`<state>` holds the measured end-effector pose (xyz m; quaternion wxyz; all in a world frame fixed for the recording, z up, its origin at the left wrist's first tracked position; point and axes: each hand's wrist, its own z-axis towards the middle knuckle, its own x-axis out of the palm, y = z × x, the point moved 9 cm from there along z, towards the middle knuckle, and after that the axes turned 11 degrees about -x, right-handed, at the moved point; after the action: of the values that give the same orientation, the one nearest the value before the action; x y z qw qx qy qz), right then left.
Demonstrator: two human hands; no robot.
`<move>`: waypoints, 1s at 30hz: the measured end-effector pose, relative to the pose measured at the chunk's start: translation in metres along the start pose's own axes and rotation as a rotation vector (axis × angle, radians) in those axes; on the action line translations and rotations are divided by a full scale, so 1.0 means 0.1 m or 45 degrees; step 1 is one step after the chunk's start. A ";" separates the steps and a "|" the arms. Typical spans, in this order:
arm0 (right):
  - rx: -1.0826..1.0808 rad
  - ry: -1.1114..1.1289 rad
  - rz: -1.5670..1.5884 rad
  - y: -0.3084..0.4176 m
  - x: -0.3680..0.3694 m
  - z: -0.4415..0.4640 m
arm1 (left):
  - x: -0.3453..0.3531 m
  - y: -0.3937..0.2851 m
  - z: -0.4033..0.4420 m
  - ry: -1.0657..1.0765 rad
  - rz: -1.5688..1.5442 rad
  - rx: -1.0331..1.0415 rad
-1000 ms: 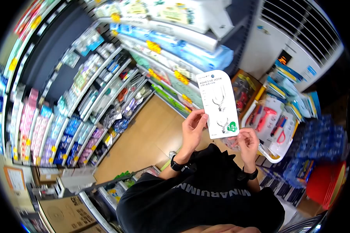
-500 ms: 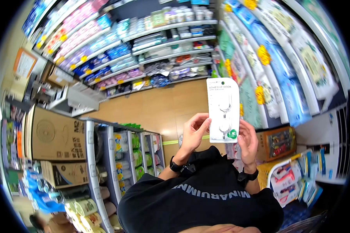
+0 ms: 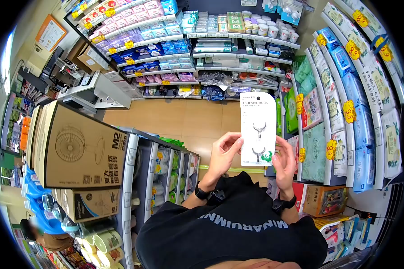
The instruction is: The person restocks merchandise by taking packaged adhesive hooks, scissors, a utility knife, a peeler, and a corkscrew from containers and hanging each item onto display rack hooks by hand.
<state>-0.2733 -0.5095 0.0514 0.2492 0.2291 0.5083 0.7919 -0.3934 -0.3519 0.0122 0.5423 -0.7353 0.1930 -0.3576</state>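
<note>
A white blister pack of adhesive hooks (image 3: 251,114) is held upright in front of my chest, its printed face towards me. Two metal hooks show through the clear front, one above the other, with a green round mark at the lower right corner. My left hand (image 3: 224,154) pinches the pack's left edge, thumb in front and fingers partly hidden behind it. At the lower right edge, my right hand (image 3: 285,163) grips the pack with curled fingers partly behind it. Both wrists wear black bands.
Stocked shelves (image 3: 242,36) stand ahead across the tiled floor (image 3: 166,121). Hanging tissue packs (image 3: 354,89) line the right side. At left, a fan carton (image 3: 81,145) sits on a shelf end. Another person (image 3: 49,235) is at the lower left.
The shelves and cartons have shifted to the right in view, and the far shelves appear sharper. The hook pack and both hands keep nearly the same place before me.
</note>
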 end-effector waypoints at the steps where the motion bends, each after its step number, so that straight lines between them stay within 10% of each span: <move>1: 0.016 -0.023 0.011 -0.05 0.04 0.05 | -0.06 -0.01 0.06 0.006 0.000 -0.003; 30: -0.029 -0.161 -0.173 -0.30 -0.85 0.68 | 0.64 0.19 0.88 0.140 0.109 -0.062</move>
<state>-0.1611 -0.5046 0.0404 0.3364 0.2409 0.4969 0.7628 -0.2838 -0.3433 0.0012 0.5277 -0.7185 0.2623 -0.3694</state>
